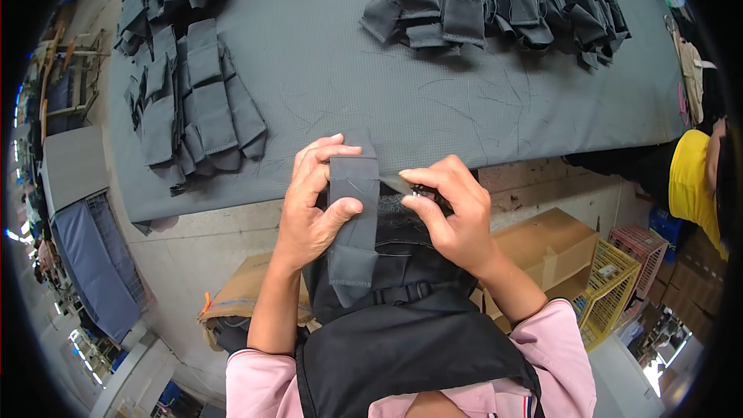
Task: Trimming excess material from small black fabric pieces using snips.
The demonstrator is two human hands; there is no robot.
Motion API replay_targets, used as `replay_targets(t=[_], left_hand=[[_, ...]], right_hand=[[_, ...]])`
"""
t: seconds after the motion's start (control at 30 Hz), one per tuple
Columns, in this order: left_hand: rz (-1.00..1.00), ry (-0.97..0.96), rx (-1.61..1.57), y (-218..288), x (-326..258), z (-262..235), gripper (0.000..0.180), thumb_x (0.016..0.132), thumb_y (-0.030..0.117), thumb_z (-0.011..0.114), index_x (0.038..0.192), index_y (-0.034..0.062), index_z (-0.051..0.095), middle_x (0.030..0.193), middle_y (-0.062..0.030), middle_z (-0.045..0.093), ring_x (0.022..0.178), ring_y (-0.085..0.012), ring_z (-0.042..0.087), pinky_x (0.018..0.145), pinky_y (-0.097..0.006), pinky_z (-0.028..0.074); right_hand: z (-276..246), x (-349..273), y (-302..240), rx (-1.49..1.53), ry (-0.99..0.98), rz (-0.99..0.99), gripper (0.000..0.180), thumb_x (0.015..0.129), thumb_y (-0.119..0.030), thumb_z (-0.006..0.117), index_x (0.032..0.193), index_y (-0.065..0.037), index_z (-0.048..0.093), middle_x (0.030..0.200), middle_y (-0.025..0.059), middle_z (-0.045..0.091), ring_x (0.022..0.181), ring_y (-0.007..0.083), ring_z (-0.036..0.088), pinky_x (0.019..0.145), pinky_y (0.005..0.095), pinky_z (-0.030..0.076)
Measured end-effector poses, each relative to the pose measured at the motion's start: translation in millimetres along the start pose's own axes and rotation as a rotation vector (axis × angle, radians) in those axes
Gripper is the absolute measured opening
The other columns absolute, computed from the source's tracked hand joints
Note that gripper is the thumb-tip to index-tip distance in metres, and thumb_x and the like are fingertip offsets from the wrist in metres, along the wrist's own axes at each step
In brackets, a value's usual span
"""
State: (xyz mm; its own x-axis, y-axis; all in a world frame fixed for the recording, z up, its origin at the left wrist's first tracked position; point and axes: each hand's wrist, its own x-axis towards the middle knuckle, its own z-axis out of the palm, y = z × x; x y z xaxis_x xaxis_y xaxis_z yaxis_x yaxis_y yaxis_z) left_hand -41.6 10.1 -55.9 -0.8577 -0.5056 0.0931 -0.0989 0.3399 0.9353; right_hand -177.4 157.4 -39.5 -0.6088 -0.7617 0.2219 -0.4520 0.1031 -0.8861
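Observation:
My left hand (313, 205) grips a dark grey stitched fabric strip (354, 209), thumb across its front and fingers behind and along the upper edge. The strip hangs upright in front of my lap, with a folded flap near its lower end and a loose thread on its face. At the strip's right edge, my right hand (457, 213) is closed around small black thread snips (422, 190). Their tip points left to the fabric; whether the blades touch it I cannot tell, and the fingers hide most of the handle.
A grey cloth-covered table (325, 70) with scattered threads stands ahead. Similar strips lie in piles at its left (193, 101) and far right (495, 0). Below the table are a cardboard box (549, 244) and a yellow crate (611, 282). Someone's yellow garment (693, 178) shows at right.

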Motion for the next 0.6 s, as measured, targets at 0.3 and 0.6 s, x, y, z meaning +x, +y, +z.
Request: replay_targets(t=[0.3, 0.6], left_hand=[[-0.008, -0.029, 0.002, 1, 0, -1, 0.052, 0.074, 0.048, 0.069, 0.094, 0.001, 0.06, 0.119, -0.0087, 0.056, 0.123, -0.033, 0.039, 0.101, -0.044, 0.031], [-0.003, -0.048, 0.012, 1, 1, -2, 0.055, 0.073, 0.05, 0.068, 0.098, 0.0021, 0.06, 0.121, -0.0084, 0.054, 0.124, -0.0332, 0.037, 0.102, -0.045, 0.03]], right_hand=[[-5, 2, -5, -0.172, -0.11, -0.048, 0.029, 0.068, 0.002, 0.071, 0.096, -0.003, 0.064, 0.076, 0.009, 0.057, 0.059, 0.0206, 0.057, 0.051, 0.0283, 0.045], [-2, 0, -7, -0.186, -0.085, -0.049, 0.025, 0.071, -0.007, 0.07, 0.094, -0.003, 0.062, 0.076, 0.0077, 0.055, 0.056, 0.022, 0.057, 0.049, 0.0303, 0.044]])
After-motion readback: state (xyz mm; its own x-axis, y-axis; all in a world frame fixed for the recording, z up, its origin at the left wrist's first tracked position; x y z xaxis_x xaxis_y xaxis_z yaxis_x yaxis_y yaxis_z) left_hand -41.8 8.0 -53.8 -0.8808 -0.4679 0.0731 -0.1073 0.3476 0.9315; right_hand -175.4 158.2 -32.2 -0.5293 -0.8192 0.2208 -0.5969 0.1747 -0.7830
